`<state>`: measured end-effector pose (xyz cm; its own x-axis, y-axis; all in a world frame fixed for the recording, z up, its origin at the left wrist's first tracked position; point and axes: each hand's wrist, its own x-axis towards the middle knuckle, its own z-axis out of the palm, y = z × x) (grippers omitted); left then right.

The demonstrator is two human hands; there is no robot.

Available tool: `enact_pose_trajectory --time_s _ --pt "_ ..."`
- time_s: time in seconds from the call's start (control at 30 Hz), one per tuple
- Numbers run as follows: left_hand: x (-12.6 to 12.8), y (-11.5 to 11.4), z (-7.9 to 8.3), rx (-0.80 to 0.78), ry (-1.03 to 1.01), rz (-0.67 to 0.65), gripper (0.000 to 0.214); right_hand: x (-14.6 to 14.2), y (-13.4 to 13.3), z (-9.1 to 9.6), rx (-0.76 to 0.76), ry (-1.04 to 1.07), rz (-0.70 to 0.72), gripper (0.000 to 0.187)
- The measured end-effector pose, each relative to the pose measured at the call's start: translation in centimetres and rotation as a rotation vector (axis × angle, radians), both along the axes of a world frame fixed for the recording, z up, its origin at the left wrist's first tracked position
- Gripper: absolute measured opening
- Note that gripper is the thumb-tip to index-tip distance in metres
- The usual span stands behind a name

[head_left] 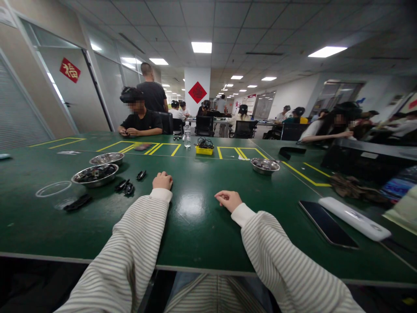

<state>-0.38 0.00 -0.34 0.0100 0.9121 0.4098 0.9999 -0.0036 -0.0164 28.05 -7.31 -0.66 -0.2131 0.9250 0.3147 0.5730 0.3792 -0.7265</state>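
My left hand (163, 180) rests palm down on the green table (195, 243), its fingers curled under so that the inside is hidden. Nearest to it lie a small black clip-like part (141, 175) and a cluster of similar black parts (125, 187), both to its left and apart from it. To the right, my right hand (229, 200) lies on its side on the tabletop, fingers folded together and pointing left. No object shows in its fingers. Bare green surface separates the two hands.
Left stand a metal bowl of dark parts (95, 175), another metal bowl (107, 158) and a clear plastic tub (55, 193). A third bowl (265, 166), a phone (327, 224) and a white device (355, 218) are right. Ahead are a bottle (187, 134), a yellow tray (204, 150) and a seated person.
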Motion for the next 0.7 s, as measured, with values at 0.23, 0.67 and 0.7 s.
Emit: enact_pose_trajectory --time_s 0.23,0.67,0.7 --pt "0.5 0.3 0.1 -0.037 -0.01 -0.255 0.016 -0.1 -0.1 0.1 -0.009 0.003 0.02 0.021" --pt "3.5 0.1 -0.8 -0.148 -0.203 -0.617 0.014 -0.4 -0.2 0.1 -0.025 -0.007 0.048 0.019" --pt "4.2 -0.3 -0.7 -0.149 -0.206 -0.651 0.014 -0.4 -0.2 0.0 -0.028 -0.011 0.051 0.019"
